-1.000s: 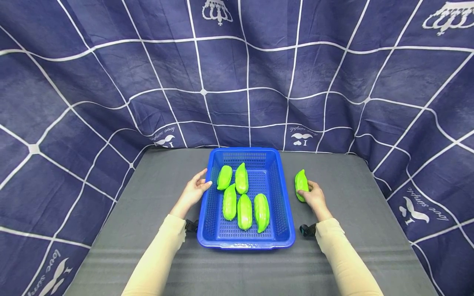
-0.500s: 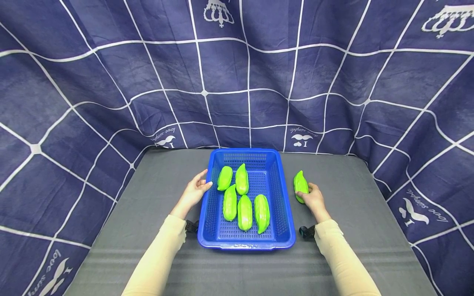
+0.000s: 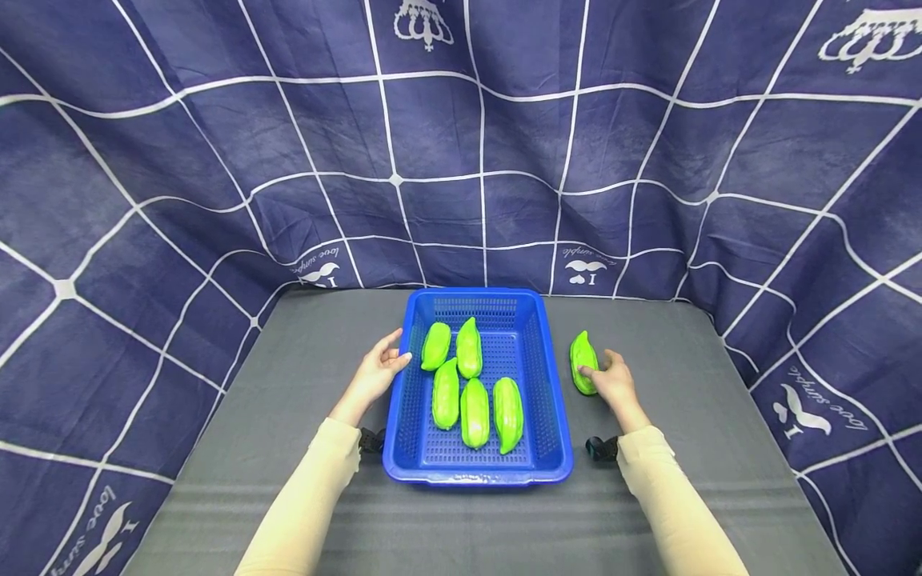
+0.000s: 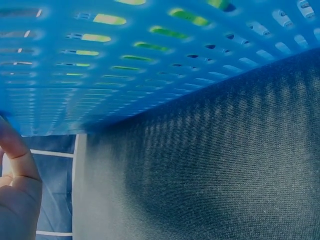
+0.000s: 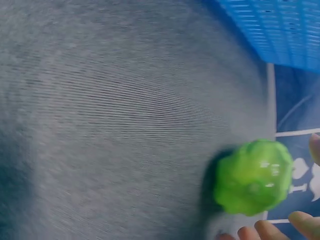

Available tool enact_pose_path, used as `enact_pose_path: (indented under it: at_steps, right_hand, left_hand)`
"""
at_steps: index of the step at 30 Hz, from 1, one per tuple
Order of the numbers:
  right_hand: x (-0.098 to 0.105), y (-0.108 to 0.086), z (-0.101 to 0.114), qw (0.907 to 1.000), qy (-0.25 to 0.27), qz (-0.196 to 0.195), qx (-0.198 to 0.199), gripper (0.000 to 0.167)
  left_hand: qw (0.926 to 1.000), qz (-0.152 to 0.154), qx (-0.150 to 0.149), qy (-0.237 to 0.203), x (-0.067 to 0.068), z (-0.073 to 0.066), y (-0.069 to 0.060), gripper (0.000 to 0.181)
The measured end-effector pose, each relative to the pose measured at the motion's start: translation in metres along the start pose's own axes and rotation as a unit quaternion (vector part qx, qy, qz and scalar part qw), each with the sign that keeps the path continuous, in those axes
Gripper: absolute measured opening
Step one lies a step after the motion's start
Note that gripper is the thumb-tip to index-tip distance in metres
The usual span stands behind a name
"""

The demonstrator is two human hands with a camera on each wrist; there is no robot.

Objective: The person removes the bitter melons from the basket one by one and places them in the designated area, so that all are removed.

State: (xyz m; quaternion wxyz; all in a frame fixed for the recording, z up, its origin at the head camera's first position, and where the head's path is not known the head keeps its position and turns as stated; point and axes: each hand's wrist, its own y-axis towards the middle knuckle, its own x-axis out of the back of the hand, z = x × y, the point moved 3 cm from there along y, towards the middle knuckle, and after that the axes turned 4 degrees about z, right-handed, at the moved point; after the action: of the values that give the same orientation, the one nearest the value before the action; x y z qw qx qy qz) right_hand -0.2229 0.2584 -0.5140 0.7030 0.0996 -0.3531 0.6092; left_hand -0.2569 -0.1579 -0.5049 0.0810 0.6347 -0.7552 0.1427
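A blue basket (image 3: 478, 478) holds several green, ridged, pod-shaped pieces (image 3: 508, 414). My left hand (image 3: 372, 375) is at the basket's left rim, with thumb and fingertips resting against it and a gap between them. Only part of that hand (image 4: 20, 185) shows in the left wrist view, beside the perforated wall. To the basket's right, one more green piece (image 3: 583, 362) lies on the table. My right hand (image 3: 614, 382) is close at its right side, thumb by its surface, fingers spread. In the right wrist view, fingers (image 5: 280, 231) are loosely apart beside the green piece (image 5: 254, 178), not around it.
The grey table (image 3: 475, 532) extends around the basket. Behind it and at both sides hangs a dark blue curtain (image 3: 461, 136) with white lines and prints. Black devices sit at both wrists, beside the basket's lower left and right sides.
The right-hand green piece has shifted slightly left. My right hand's fingers have loosened and spread off its right side. My left hand stays at the rim.
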Motion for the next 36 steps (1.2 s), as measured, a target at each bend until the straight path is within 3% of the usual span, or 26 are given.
enact_pose_path:
  at_steps: [4,12,24,31,36]
  right_hand:
    - [0.008,-0.003,0.01,0.9998,-0.007,-0.017,0.006,0.076]
    - [0.023,-0.015,0.045,0.9938,-0.013,-0.097,0.053,0.074]
    - [0.02,-0.034,0.106,0.992,0.016,-0.058,0.111,0.073]
    - [-0.006,-0.034,0.136,0.9895,0.023,-0.039,0.137,0.075]
    - [-0.032,-0.031,0.149,0.9883,0.014,-0.024,0.15,0.076]
  left_hand:
    - [1.0,-0.004,0.003,0.005,0.0,0.002,0.0,0.06]
    - [0.9999,-0.009,-0.003,0.004,-0.002,0.001,-0.002,0.059]
    - [1.0,-0.008,-0.001,0.003,-0.002,0.002,-0.001,0.059]
    - [0.9999,-0.008,-0.011,0.009,0.0,-0.005,-0.005,0.058]
    - [0.9998,-0.013,-0.014,0.008,-0.002,0.0,-0.002,0.058]
